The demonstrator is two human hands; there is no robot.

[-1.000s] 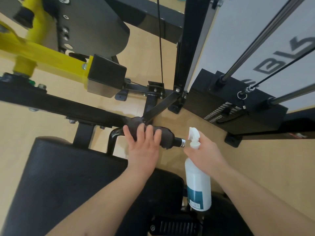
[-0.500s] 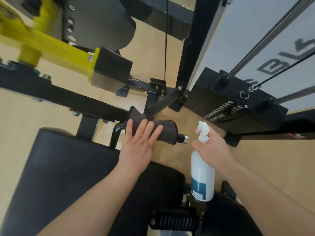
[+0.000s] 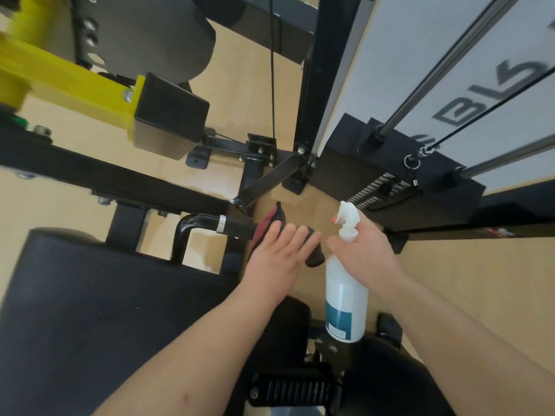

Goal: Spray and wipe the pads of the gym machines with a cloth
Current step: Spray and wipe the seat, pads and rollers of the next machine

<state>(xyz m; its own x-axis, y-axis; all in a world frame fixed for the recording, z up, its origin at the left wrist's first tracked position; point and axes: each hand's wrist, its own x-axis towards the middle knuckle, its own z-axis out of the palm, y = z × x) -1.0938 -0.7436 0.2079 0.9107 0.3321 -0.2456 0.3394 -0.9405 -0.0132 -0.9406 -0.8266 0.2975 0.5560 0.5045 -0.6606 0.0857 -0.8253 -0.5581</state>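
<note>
My left hand (image 3: pixel 280 255) lies with its fingers stretched over a dark cloth (image 3: pixel 270 222) with a reddish side, wrapped around the outer end of a black handle grip (image 3: pixel 237 229). The grip's inner part with its metal ring is bare. My right hand (image 3: pixel 365 250) holds a white spray bottle (image 3: pixel 345 298) with a teal label by the neck, upright, just right of the cloth. A large black seat pad (image 3: pixel 90 310) fills the lower left.
The black weight stack (image 3: pixel 387 175) with steel guide rods and cable stands at the right, behind a black upright post (image 3: pixel 315 85). A yellow lever arm (image 3: pixel 66 82) with a black block sits upper left. A black frame bar (image 3: pixel 120 178) crosses the wooden floor.
My left hand has slid the cloth rightward along the handle to its outer end, baring the inner grip and metal ring. The bottle has stayed beside it.
</note>
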